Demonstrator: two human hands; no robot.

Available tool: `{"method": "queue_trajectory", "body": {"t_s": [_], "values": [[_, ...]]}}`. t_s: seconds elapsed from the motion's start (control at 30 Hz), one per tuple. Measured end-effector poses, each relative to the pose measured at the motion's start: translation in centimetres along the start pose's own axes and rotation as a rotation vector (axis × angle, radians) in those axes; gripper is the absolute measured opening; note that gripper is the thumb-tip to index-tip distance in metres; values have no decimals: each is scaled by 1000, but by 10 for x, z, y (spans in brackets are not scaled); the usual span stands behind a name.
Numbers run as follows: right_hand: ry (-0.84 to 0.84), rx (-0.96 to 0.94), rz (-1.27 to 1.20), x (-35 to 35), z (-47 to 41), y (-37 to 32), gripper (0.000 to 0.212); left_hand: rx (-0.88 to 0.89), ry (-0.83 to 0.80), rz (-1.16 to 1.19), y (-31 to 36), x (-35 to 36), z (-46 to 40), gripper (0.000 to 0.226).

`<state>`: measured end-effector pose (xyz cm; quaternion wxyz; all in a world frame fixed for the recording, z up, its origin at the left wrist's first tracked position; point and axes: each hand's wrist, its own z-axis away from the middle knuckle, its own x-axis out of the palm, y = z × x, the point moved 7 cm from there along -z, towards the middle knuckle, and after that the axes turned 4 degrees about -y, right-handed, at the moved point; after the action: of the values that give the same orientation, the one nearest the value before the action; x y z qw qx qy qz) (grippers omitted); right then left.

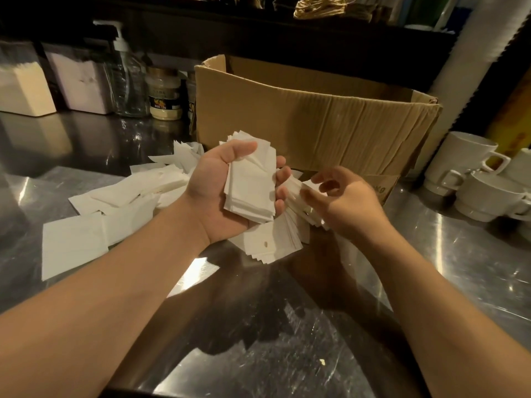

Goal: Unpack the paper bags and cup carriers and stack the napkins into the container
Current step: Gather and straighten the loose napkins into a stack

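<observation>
My left hand [227, 193] curls around a stack of white napkins [250, 188], palm up, above the shiny metal counter [258, 340]; my right hand [344, 199] hangs just beside it, fingers loosely bent, holding nothing; more napkins [115, 202] lie scattered before the cardboard box [301, 116].

White mugs [471, 168], pump bottle [128, 79], jar [165, 94]
</observation>
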<state>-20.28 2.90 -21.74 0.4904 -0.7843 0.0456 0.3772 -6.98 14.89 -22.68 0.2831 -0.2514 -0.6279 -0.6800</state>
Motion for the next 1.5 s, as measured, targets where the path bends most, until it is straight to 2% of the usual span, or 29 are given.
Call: {"method": "queue_trajectory", "body": {"t_s": [0.1,0.37,0.53,0.67,0.77,0.87,0.93,1.0,1.07,1.13,1.2,1.27,1.4,1.5], "values": [[22,-70,145,8,0,-2,33,4,27,-12,0,-1,0,51],[80,-57,95,15,-6,2,16,7,38,-12,0,-3,0,52],[46,-39,122,21,-6,6,23,4,41,-16,0,-4,-1,54],[125,-48,81,15,-5,2,17,9,44,-13,1,-4,0,52],[166,-71,-181,4,0,0,2,8,20,16,1,-2,0,50],[185,-47,-623,-11,4,-2,8,29,10,37,3,-1,0,49],[98,53,-938,-13,2,-1,11,55,15,42,5,-1,1,47],[5,169,-1044,-12,1,1,21,72,1,52,7,0,2,48],[1,255,-847,-10,1,8,14,74,-1,76,8,-1,2,50],[40,272,-505,-8,-1,17,7,69,9,89,7,-1,2,52],[81,201,-153,-9,-6,20,6,67,24,66,6,-2,2,52],[98,133,53,-11,-10,17,10,63,28,52,5,-2,1,52],[105,50,27,-17,-7,9,15,50,34,38,3,-2,1,52],[-139,-30,70,2,0,-3,27,53,24,26,3,-2,0,52]]}}
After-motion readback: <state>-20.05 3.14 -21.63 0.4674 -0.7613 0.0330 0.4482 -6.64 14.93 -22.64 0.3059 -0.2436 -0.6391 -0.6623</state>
